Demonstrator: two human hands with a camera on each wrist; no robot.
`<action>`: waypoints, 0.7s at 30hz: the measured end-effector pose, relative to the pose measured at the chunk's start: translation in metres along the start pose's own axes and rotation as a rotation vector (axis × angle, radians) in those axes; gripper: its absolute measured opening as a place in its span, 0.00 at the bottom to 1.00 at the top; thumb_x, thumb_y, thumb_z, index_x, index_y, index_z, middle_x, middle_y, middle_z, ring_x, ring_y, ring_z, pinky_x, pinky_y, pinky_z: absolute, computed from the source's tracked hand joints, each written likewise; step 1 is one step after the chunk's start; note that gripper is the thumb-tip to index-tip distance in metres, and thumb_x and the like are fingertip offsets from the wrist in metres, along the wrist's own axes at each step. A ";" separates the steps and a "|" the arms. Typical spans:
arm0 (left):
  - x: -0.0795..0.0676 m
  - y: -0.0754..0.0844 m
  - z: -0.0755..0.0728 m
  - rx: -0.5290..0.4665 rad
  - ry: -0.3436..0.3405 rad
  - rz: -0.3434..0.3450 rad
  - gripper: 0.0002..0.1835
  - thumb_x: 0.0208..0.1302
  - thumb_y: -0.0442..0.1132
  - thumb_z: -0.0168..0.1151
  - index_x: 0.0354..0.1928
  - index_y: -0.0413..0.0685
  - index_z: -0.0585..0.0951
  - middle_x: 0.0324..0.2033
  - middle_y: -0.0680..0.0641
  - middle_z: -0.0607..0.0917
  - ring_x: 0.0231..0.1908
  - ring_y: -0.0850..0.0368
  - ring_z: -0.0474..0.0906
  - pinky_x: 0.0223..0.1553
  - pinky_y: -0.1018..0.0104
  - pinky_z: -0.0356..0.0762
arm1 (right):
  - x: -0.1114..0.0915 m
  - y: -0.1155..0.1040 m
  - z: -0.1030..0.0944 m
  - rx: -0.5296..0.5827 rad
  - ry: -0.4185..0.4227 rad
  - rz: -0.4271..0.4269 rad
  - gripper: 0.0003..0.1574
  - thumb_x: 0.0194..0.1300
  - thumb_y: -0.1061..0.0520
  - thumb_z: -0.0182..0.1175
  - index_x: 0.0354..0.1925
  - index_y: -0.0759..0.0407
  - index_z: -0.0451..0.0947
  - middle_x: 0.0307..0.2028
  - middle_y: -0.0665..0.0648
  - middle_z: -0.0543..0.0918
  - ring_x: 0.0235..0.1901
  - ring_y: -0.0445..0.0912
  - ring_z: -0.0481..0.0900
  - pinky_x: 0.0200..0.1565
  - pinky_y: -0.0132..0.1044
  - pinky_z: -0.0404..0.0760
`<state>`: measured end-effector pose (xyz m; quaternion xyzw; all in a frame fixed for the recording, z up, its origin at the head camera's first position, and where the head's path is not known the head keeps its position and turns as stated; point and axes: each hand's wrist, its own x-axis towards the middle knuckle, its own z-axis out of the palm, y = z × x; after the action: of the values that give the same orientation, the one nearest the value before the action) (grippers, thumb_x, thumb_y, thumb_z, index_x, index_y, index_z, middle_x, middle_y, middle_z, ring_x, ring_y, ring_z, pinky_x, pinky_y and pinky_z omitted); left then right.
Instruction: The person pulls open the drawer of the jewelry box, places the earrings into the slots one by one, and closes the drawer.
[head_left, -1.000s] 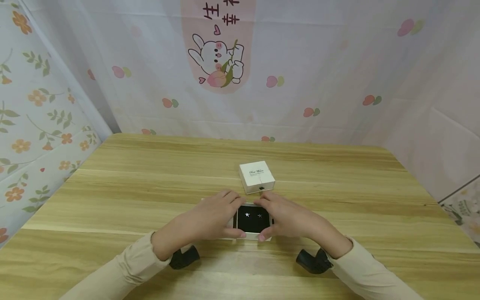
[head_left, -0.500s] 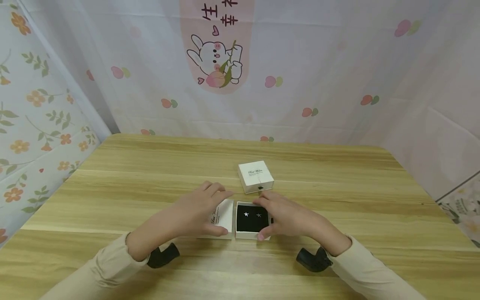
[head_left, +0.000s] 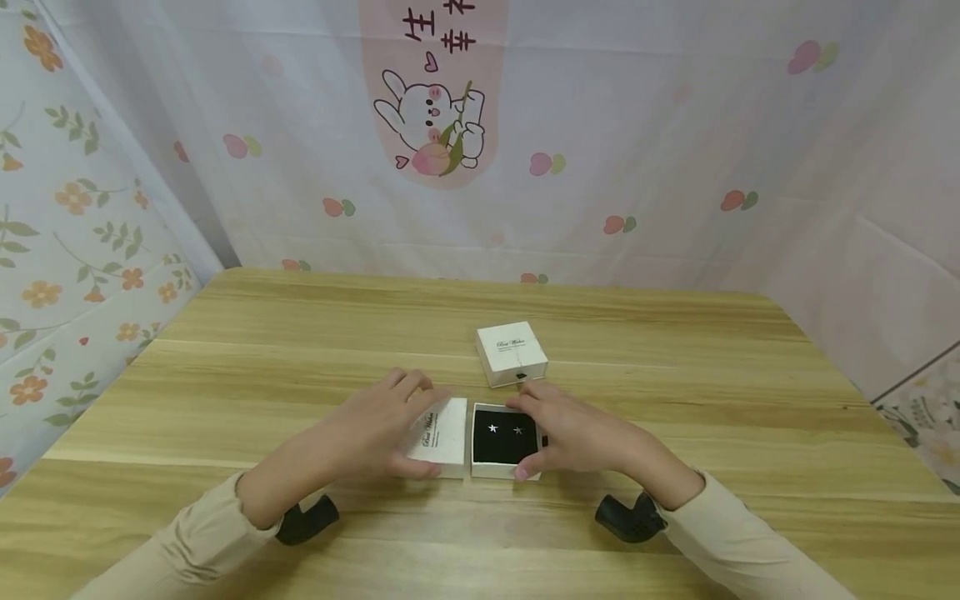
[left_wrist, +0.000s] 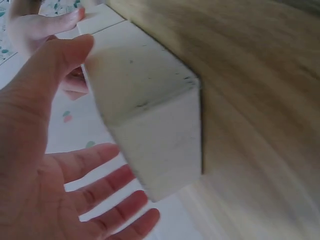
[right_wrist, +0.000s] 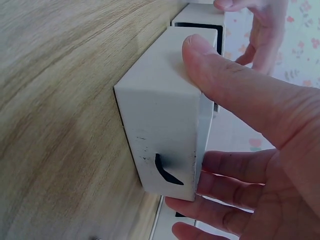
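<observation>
A white jewellery-box drawer [head_left: 506, 472] lies on the table with a black pad inside. Two small silver star-shaped earrings [head_left: 492, 428] sit on that pad. My right hand [head_left: 581, 433] grips the drawer across its right end, thumb on the near wall and fingers at the far wall. In the right wrist view, the drawer's end wall [right_wrist: 160, 135] carries a black pull tab [right_wrist: 167, 171]. Just left of it, a narrow gap away, is the white printed box sleeve [head_left: 450, 437]. My left hand [head_left: 367, 433] spans the sleeve, holding it between thumb and fingers; the fingertips are partly hidden.
A second white box [head_left: 513, 352], closed and lettered, stands just behind the drawer. The wooden table [head_left: 300, 333] extends around them. A printed curtain [head_left: 637, 125] hangs along the table's back edge. Black wrist mounts [head_left: 630, 518] sit under both forearms.
My left hand has left the drawer's left side and moved left onto the sleeve, uncovering its lettering. My right hand has stayed on the drawer. The second box has not moved.
</observation>
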<state>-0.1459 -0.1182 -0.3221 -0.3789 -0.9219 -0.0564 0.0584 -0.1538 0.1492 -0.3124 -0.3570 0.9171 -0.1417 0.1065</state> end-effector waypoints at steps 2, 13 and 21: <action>-0.001 -0.001 0.002 0.003 0.009 0.002 0.45 0.46 0.68 0.62 0.62 0.46 0.70 0.50 0.47 0.74 0.50 0.51 0.69 0.47 0.59 0.75 | 0.000 0.000 0.000 -0.001 -0.001 -0.002 0.50 0.48 0.40 0.69 0.60 0.68 0.67 0.45 0.54 0.70 0.43 0.43 0.68 0.48 0.42 0.73; -0.001 -0.003 0.007 0.012 0.022 -0.001 0.42 0.50 0.68 0.59 0.60 0.46 0.72 0.50 0.48 0.74 0.49 0.53 0.69 0.46 0.60 0.73 | 0.001 0.000 -0.002 0.017 -0.014 -0.004 0.50 0.48 0.39 0.68 0.60 0.68 0.66 0.46 0.54 0.70 0.42 0.43 0.67 0.46 0.40 0.73; 0.001 -0.002 0.008 -0.001 0.007 -0.014 0.41 0.51 0.67 0.60 0.60 0.45 0.72 0.49 0.49 0.73 0.48 0.55 0.69 0.44 0.61 0.73 | 0.001 0.002 -0.001 0.025 -0.016 -0.006 0.50 0.49 0.39 0.69 0.60 0.68 0.66 0.46 0.55 0.70 0.41 0.43 0.67 0.45 0.40 0.72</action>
<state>-0.1483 -0.1182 -0.3303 -0.3725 -0.9242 -0.0588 0.0612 -0.1559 0.1498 -0.3117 -0.3594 0.9134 -0.1504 0.1180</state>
